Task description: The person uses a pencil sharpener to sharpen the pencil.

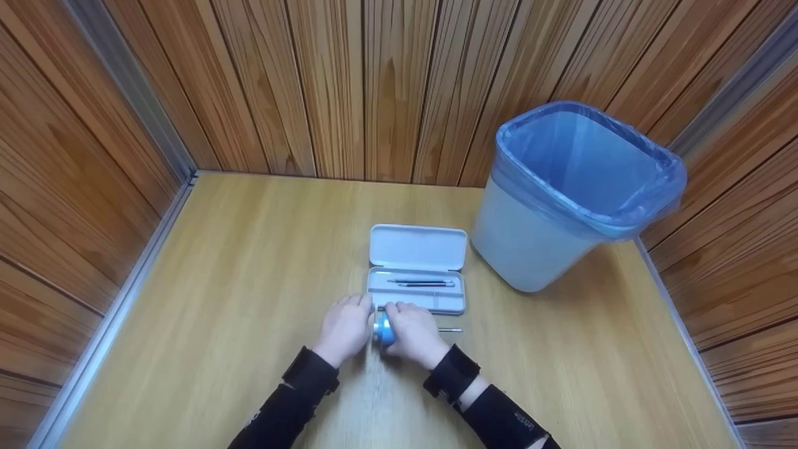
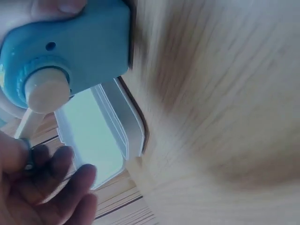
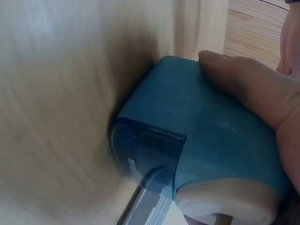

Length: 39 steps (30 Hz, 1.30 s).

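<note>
A blue crank pencil sharpener [image 1: 384, 330] rests on the table between both hands. My right hand [image 1: 414, 333] grips its body, with the thumb [image 3: 239, 77] over one side in the right wrist view. My left hand [image 1: 345, 327] is at the crank side; in the left wrist view its fingers [image 2: 61, 183] curl at the end of the white crank arm [image 2: 29, 124], pinching the handle. A pencil [image 1: 450, 330] sticks out of the sharpener's far side, to the right of my right hand. The white holder [image 3: 229, 199] faces the right wrist camera.
Just behind the hands lies an open white pencil case [image 1: 418, 246], with dark pencils [image 1: 424, 283] in its tray. At the back right stands a white bin [image 1: 530, 249] lined with a blue bag [image 1: 586, 162]. Wooden panel walls [image 1: 399, 87] enclose the table [image 1: 262, 262].
</note>
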Motion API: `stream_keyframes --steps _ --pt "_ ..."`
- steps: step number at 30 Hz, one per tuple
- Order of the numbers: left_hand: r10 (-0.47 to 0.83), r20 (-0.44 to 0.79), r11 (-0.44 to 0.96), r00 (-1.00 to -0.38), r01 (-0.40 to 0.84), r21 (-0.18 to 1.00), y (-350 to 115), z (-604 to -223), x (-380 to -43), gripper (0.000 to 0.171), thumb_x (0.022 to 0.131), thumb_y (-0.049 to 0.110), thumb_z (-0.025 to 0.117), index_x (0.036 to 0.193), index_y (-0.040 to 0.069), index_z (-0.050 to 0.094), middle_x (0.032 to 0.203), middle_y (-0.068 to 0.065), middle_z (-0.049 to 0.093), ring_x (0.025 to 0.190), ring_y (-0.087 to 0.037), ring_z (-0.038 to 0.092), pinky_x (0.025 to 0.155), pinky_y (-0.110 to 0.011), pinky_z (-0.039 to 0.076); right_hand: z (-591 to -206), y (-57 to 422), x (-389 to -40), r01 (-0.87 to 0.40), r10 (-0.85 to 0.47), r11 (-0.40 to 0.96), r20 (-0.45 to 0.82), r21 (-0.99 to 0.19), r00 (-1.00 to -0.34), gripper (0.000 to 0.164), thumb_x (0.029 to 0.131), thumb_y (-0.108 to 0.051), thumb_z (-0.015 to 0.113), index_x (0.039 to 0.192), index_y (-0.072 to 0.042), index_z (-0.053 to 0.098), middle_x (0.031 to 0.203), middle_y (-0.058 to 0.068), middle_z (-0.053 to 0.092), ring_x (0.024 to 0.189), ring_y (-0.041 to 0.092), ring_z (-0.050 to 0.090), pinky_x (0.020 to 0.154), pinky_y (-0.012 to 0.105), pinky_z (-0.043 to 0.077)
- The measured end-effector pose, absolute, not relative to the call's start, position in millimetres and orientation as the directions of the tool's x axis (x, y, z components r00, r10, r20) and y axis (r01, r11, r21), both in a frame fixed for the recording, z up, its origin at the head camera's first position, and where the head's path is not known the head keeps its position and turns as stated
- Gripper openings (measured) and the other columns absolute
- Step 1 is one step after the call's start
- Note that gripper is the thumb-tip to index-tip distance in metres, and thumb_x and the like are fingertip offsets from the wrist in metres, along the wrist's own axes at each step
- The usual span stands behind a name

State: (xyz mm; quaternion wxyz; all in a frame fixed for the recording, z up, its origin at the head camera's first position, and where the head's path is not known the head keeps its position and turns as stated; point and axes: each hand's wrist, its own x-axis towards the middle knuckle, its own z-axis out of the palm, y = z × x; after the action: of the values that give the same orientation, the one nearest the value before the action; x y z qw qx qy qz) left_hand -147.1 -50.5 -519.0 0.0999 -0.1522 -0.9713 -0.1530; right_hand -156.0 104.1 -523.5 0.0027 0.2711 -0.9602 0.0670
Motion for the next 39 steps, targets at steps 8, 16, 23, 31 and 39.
stream_keyframes --steps 8,16,23,31,39 --pt "0.369 0.276 0.852 -0.887 0.441 0.281 -60.0 -526.7 -110.5 0.010 0.082 0.014 0.060 0.091 0.010 0.061 0.075 -0.002 0.060 0.069 -0.017 0.056 0.063 -0.031 0.045 -524.3 103.0 -156.3 -0.502 -0.503 0.851 0.038 -0.150 -0.864 0.064 0.057 -0.041 0.080 0.106 -0.012 0.052 0.092 0.004 0.061 0.080 0.021 0.059 0.071 0.035 0.048" --pt "0.398 0.034 0.886 -0.917 0.394 0.243 -57.5 -555.4 -109.8 0.005 0.080 0.016 0.061 0.075 0.014 0.059 0.066 0.003 0.055 0.060 -0.013 0.050 0.056 -0.028 0.036 -525.4 105.7 -156.3 -0.526 -0.522 0.841 0.070 -0.125 -0.850 0.063 0.056 -0.044 0.079 0.104 -0.012 0.052 0.090 0.003 0.061 0.077 0.020 0.058 0.070 0.034 0.048" --pt "0.400 -0.021 0.914 -0.916 0.397 0.082 -53.2 -556.6 -142.8 0.007 0.076 0.018 0.062 0.072 0.012 0.063 0.066 -0.003 0.060 0.059 -0.020 0.052 0.057 -0.035 0.042 -526.0 105.4 -155.7 -0.549 -0.540 0.828 0.095 -0.114 -0.836 0.061 0.057 -0.045 0.079 0.102 -0.013 0.052 0.088 0.001 0.062 0.075 0.018 0.058 0.067 0.032 0.047" --pt "0.390 0.141 0.917 -0.910 0.398 0.029 -52.8 -551.7 -170.7 0.013 0.083 0.015 0.052 0.086 0.011 0.064 0.071 -0.004 0.063 0.060 -0.021 0.055 0.055 -0.034 0.043 -525.4 103.3 -155.2 -0.551 -0.546 0.831 0.085 -0.070 -0.834 0.063 0.057 -0.046 0.079 0.103 -0.013 0.051 0.090 0.002 0.063 0.077 0.021 0.060 0.067 0.034 0.048" --pt "0.340 0.249 0.915 -0.907 0.380 0.137 -54.1 -530.9 -169.0 0.019 0.080 0.009 0.054 0.098 0.008 0.062 0.096 -0.010 0.068 0.081 -0.027 0.063 0.070 -0.041 0.049 -523.3 102.7 -155.7 -0.520 -0.516 0.849 0.063 -0.092 -0.854 0.065 0.056 -0.044 0.080 0.106 -0.013 0.053 0.091 0.003 0.062 0.077 0.021 0.059 0.068 0.035 0.048"
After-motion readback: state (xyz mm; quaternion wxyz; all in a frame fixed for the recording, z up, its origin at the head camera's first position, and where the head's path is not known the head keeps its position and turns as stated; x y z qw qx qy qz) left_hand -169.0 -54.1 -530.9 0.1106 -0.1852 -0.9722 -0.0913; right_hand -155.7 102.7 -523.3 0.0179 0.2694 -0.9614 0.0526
